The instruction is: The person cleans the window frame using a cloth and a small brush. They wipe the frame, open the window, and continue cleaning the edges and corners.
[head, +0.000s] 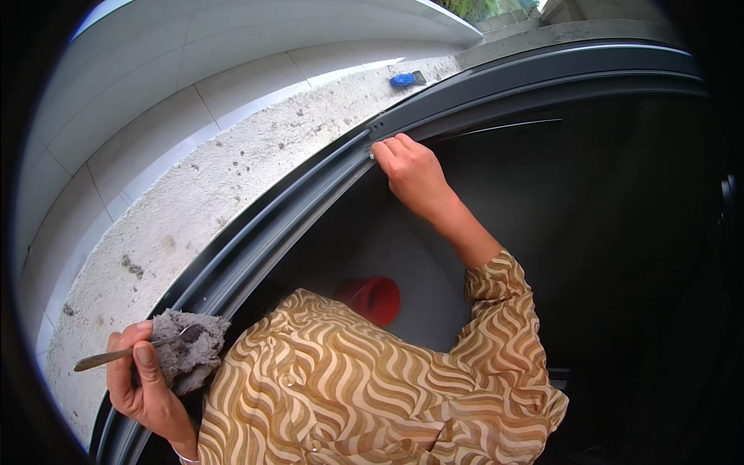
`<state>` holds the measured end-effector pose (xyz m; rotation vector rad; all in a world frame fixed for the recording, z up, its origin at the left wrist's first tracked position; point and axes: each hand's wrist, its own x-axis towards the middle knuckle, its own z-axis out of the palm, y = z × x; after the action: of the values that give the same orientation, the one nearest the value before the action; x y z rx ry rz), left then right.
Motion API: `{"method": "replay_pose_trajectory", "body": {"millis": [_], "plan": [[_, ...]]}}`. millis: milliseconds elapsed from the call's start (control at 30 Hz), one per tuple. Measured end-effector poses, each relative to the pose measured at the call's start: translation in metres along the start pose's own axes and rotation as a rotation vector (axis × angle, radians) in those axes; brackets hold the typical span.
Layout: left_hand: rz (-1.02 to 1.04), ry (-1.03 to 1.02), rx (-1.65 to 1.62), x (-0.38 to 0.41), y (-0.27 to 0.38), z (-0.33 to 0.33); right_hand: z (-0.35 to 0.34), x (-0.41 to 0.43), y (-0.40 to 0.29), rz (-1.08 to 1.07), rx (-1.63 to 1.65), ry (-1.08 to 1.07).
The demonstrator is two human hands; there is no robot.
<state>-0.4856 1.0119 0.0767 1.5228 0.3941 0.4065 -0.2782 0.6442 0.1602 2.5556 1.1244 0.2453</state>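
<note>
My left hand [142,378], at the lower left, grips a metal spoon [102,360] between thumb and fingers, together with a bunched grey fluffy cloth [192,354]. The spoon's bowl rests against the cloth. Below them runs a dark metal sliding-window track [273,232] with raised rails. Farther along, my right hand [410,165] is at the track beside the dark sash frame [494,75], its fingers curled. A small whitish spot shows at its fingertips; whether it holds something there is hidden.
A rough, stained white sill [232,168] borders the track outside. On it lies a blue-handled scraper [407,79]. Pale tiles [151,122] and a light wall [244,29] lie beyond. Beneath my torso, a red bucket [378,299] stands on the floor, partly covered by my patterned shirt [372,383].
</note>
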Motion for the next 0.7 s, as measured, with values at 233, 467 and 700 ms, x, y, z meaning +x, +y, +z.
{"method": "replay_pose_trajectory", "body": {"millis": [233, 467, 700], "plan": [[-0.027, 0.018, -0.006, -0.001, -0.001, -0.001, -0.014, 0.006, -0.007, 0.063, 0.362, 0.021], [-0.026, 0.003, -0.017, 0.001, 0.0, -0.001, 0.001, -0.007, -0.001, 0.12, 0.261, -0.084], [-0.034, 0.02, 0.009, 0.0, 0.001, -0.001, -0.039, 0.013, -0.038, 0.054, 0.556, 0.029]]}}
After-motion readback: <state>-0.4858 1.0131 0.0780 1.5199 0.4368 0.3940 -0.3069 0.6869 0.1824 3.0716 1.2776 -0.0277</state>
